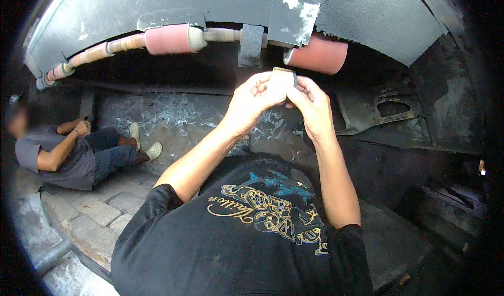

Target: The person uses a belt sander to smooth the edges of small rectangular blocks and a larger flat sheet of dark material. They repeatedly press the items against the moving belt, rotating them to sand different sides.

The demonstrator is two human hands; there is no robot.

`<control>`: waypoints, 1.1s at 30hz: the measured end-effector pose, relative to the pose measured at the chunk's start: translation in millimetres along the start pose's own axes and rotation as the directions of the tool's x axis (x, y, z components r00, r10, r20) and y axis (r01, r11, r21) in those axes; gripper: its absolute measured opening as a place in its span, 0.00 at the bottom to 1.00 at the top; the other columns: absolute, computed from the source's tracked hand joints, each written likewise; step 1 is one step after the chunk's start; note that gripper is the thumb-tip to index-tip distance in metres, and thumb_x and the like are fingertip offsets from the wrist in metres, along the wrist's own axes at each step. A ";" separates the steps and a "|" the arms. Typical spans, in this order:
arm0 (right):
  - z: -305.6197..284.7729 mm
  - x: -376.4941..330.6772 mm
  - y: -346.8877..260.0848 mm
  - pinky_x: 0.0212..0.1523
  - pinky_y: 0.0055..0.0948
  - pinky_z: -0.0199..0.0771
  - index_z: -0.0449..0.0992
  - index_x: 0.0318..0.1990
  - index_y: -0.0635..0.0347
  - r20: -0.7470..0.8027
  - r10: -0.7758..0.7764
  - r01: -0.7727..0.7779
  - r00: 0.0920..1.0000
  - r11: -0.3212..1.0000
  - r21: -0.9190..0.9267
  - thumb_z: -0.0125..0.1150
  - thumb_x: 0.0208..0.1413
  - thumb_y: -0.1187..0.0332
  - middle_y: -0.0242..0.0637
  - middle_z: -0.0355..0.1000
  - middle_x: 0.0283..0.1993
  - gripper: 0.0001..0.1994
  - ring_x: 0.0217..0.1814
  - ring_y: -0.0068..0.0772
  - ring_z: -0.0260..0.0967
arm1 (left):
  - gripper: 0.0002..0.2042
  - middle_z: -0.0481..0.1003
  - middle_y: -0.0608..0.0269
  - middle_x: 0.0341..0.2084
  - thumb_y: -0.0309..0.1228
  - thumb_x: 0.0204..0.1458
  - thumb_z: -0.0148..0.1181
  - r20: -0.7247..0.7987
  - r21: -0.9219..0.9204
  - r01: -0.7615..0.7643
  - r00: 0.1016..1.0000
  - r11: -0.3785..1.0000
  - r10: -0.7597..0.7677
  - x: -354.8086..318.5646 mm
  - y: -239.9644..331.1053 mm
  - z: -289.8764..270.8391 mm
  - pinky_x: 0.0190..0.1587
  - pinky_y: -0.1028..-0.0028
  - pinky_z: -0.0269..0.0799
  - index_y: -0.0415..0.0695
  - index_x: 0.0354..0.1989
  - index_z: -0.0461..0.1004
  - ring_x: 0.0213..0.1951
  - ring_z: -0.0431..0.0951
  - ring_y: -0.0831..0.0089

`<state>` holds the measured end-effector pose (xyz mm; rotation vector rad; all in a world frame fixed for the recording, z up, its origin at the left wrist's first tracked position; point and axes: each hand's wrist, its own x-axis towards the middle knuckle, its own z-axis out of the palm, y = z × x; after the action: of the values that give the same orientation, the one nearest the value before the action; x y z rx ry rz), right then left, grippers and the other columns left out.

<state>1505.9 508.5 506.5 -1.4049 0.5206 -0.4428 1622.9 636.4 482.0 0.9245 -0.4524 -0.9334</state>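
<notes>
My left hand (256, 94) and my right hand (311, 99) meet in front of me, fingers closed around a small pale, flat-sided piece (283, 77). Its upper edge looks yellowish and its right side dark; bright light washes out its face, so its exact kind cannot be made out. Just above and to the right of the fingers is a pinkish-red cylindrical drum (321, 54), apart from the piece. The fingers hide the lower part of the piece.
A second red drum (169, 39) sits on the same long shaft (126, 44), under a grey metal hood (231, 4). A grey bracket (251, 45) hangs between the drums. At left another person (63, 151) sits with hands together. Pale scraps (178, 109) litter the ground beyond my arms.
</notes>
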 end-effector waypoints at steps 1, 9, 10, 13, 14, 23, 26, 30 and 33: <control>-0.4 2.6 2.0 0.43 0.25 0.73 0.72 0.55 0.72 -0.016 0.033 -0.033 0.999 0.999 -0.017 0.64 0.59 0.65 0.40 0.76 0.48 0.21 0.45 0.25 0.73 | 0.26 0.76 0.55 0.48 0.27 0.54 0.67 -0.005 -0.032 0.001 1.000 1.000 -0.001 1.6 0.8 0.1 0.54 0.71 0.75 0.34 0.60 0.65 0.50 0.77 0.72; -4.2 25.3 -3.7 0.43 0.24 0.75 0.77 0.45 0.75 -0.062 0.096 -0.102 0.993 0.988 -0.116 0.72 0.52 0.59 0.42 0.79 0.40 0.24 0.42 0.25 0.75 | 0.23 0.76 0.58 0.46 0.28 0.53 0.67 -0.009 -0.143 0.039 0.999 0.989 -0.040 15.8 15.7 9.3 0.53 0.69 0.76 0.34 0.56 0.68 0.48 0.78 0.70; -2.1 22.4 -6.3 0.43 0.24 0.75 0.77 0.45 0.76 -0.066 0.048 -0.056 0.997 0.992 -0.117 0.72 0.52 0.59 0.42 0.79 0.41 0.24 0.42 0.25 0.75 | 0.23 0.76 0.57 0.46 0.28 0.53 0.67 -0.023 -0.109 0.025 0.999 0.994 -0.028 13.8 17.0 10.1 0.53 0.69 0.76 0.34 0.56 0.68 0.47 0.78 0.70; 5.6 9.0 -10.8 0.44 0.23 0.75 0.77 0.46 0.76 -0.121 -0.026 0.019 0.992 0.998 -0.056 0.72 0.53 0.59 0.42 0.78 0.41 0.24 0.42 0.24 0.75 | 0.24 0.76 0.55 0.46 0.28 0.54 0.66 -0.026 -0.032 -0.042 0.999 0.999 0.041 6.5 20.2 11.3 0.53 0.68 0.77 0.31 0.57 0.66 0.48 0.78 0.69; 7.3 7.2 -11.0 0.44 0.23 0.75 0.77 0.46 0.76 -0.123 -0.042 0.044 0.992 0.999 0.013 0.72 0.53 0.59 0.42 0.78 0.42 0.24 0.42 0.24 0.75 | 0.25 0.76 0.52 0.47 0.28 0.54 0.66 -0.017 -0.005 -0.059 0.998 0.998 0.059 6.0 21.3 11.2 0.52 0.67 0.77 0.30 0.58 0.65 0.48 0.79 0.68; 8.4 16.7 -4.7 0.49 0.27 0.75 0.74 0.50 0.75 -0.088 0.027 -0.018 0.996 0.995 0.103 0.72 0.53 0.66 0.43 0.77 0.46 0.23 0.44 0.26 0.75 | 0.28 0.75 0.59 0.49 0.28 0.51 0.69 0.020 -0.067 0.038 0.999 0.997 -0.037 12.0 23.7 6.7 0.56 0.70 0.72 0.36 0.60 0.66 0.52 0.75 0.71; 11.6 -3.7 -8.2 0.49 0.28 0.76 0.72 0.53 0.75 -0.101 -0.083 0.094 0.991 0.990 0.104 0.71 0.53 0.66 0.44 0.76 0.49 0.25 0.44 0.27 0.75 | 0.31 0.73 0.58 0.53 0.26 0.48 0.71 0.081 -0.004 -0.055 0.995 0.998 0.055 0.6 20.8 3.4 0.57 0.70 0.70 0.37 0.61 0.64 0.55 0.73 0.71; 4.1 -19.8 -13.7 0.42 0.25 0.77 0.68 0.58 0.72 0.058 0.086 -0.097 0.995 0.969 0.228 0.67 0.58 0.64 0.42 0.75 0.50 0.26 0.43 0.27 0.75 | 0.38 0.70 0.56 0.57 0.23 0.43 0.73 0.156 -0.024 -0.028 0.987 0.999 0.032 -10.1 17.3 -0.1 0.60 0.69 0.68 0.39 0.64 0.61 0.58 0.71 0.69; 2.0 -16.3 -11.8 0.38 0.23 0.77 0.70 0.58 0.72 0.032 0.190 -0.193 0.981 0.975 0.108 0.68 0.57 0.61 0.41 0.76 0.48 0.27 0.43 0.26 0.76 | 0.36 0.71 0.55 0.56 0.25 0.46 0.72 0.177 0.038 -0.054 0.983 0.998 0.046 -11.9 19.2 -1.9 0.60 0.68 0.68 0.39 0.65 0.60 0.56 0.72 0.69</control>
<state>1494.0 518.2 519.6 -1.2386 0.5992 -0.2957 1627.0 652.3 497.5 0.8684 -0.6454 -0.9665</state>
